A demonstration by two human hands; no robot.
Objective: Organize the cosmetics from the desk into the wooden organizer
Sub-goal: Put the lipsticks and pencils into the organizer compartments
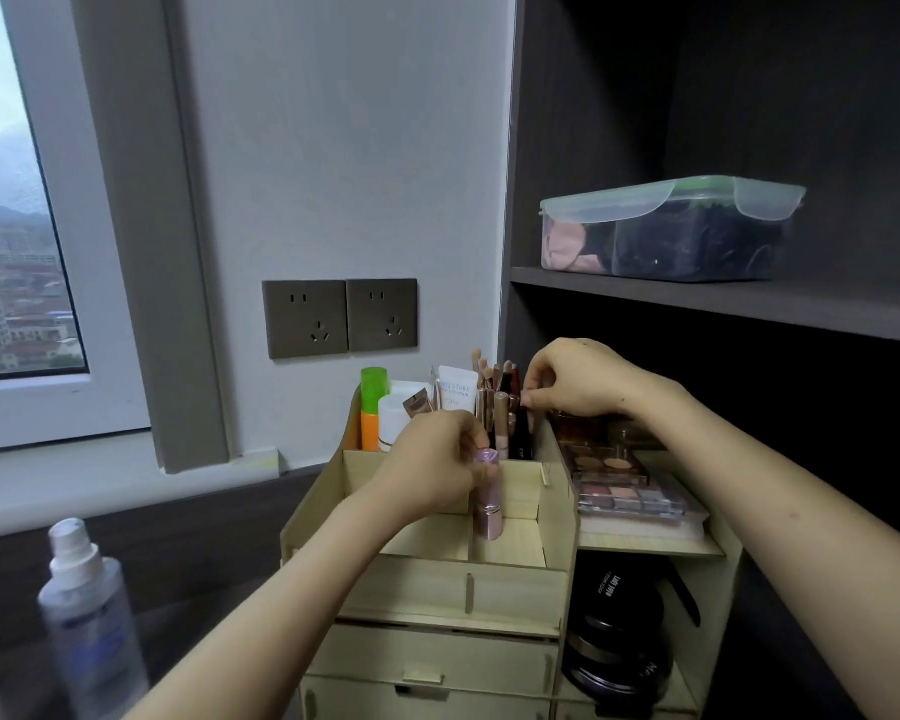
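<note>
Pale wooden organizer (515, 579): a pink lipstick (489, 511) is gripped upright by the left hand (432, 459) in a front compartment. The right hand (578, 379) is curled beside the rear brushes (489, 371); whether anything is held cannot be told.

white tube (457, 389), centre of frame: "moisture"
black compact lid (617, 589), lower right: white lettering, too blurred to read

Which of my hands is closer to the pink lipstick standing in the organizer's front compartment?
Left. The left hand grips the pink lipstick by its top; the right hand is farther back and to the right, up by the brushes at the rear of the organizer.
</note>
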